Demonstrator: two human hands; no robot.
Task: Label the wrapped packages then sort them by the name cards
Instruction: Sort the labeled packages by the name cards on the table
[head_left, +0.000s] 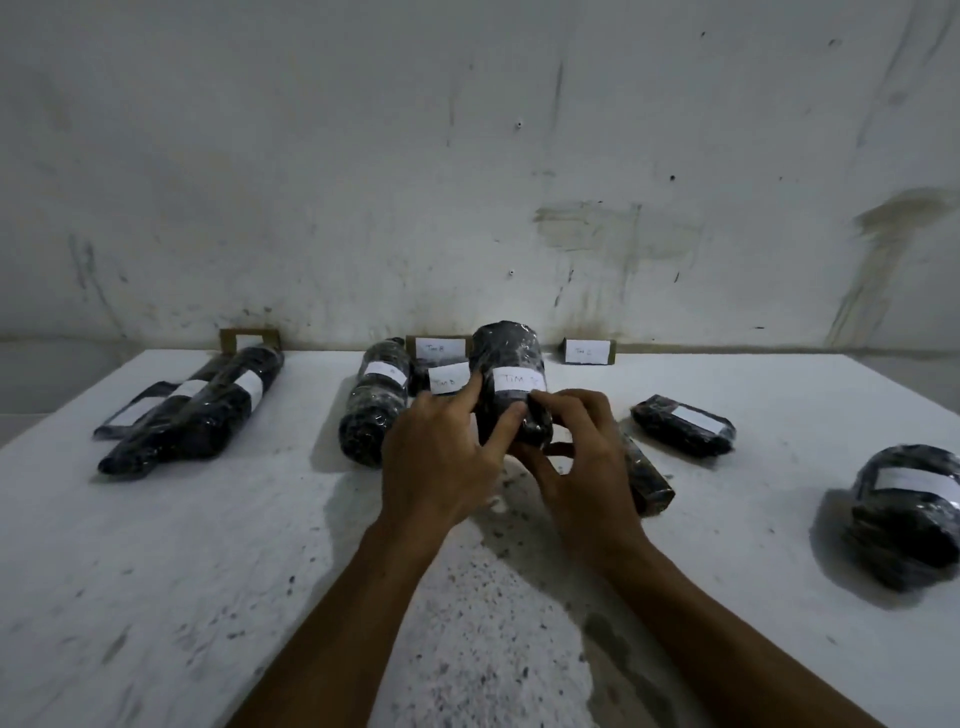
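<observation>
A black wrapped package (506, 353) stands upright at the middle of the white table (208, 545), with a white label (517, 380) reading "Tim" on its front. My left hand (441, 457) touches its left side, index finger stretched up beside the label and thumb on the wrap. My right hand (582, 447) grips the package's lower right part with curled fingers. Name cards lean on the wall: one at the left (249, 340), "Tim B" (440, 349) in the middle, "Tim C" (587, 352) at the right.
Labelled black packages lie around: long ones at the left (208, 415), a bottle-shaped one (374, 405) left of my hands, a small labelled one (448, 378) behind it, a flat one (683, 426) at the right, a round one (904, 509) at the far right, and a box (647, 478) behind my right wrist.
</observation>
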